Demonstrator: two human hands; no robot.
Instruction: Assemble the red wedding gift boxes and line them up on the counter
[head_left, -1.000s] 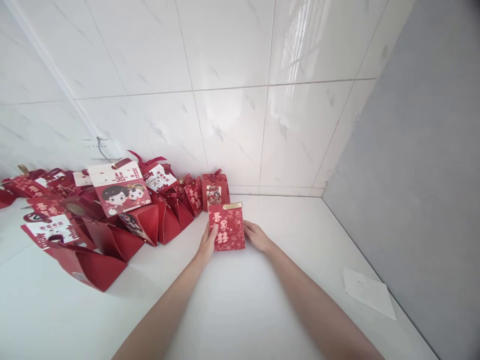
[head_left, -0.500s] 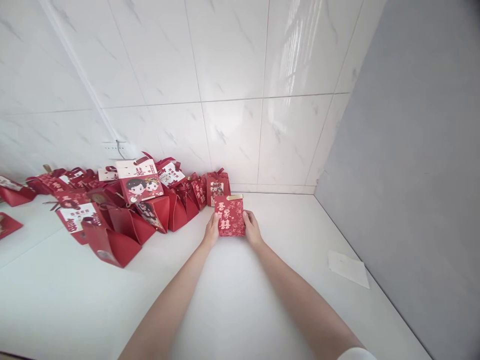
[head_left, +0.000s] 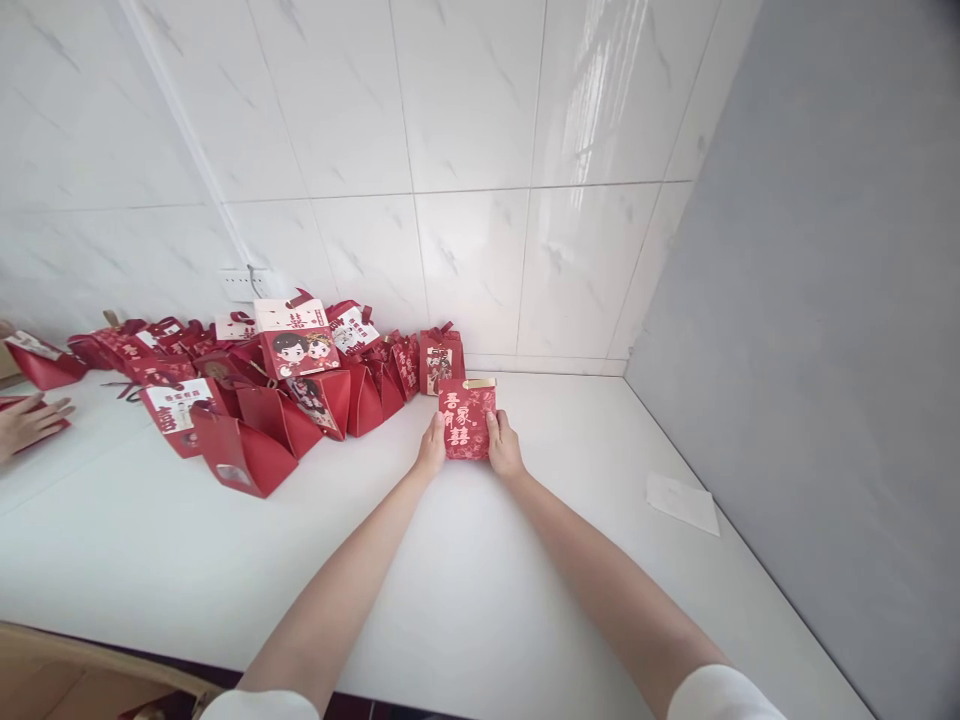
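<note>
Marbled white tile wall at back, gray panel along the right, white tabletop below. Heap of red boxes left of center, near the wall, several tilted, a cartoon-printed one on top. Cardboard box cut off at lower left. Red floral box mid-table, just in front of the heap's right end (resting or lifted, can't tell). White sheet lying flat near the panel. Another person's hand at far left edge. Left hand and right hand both curled, gripping the floral box by opposite sides, right thumb on its front. Wall socket behind the heap. Gold strip on the floral box's top edge.
</note>
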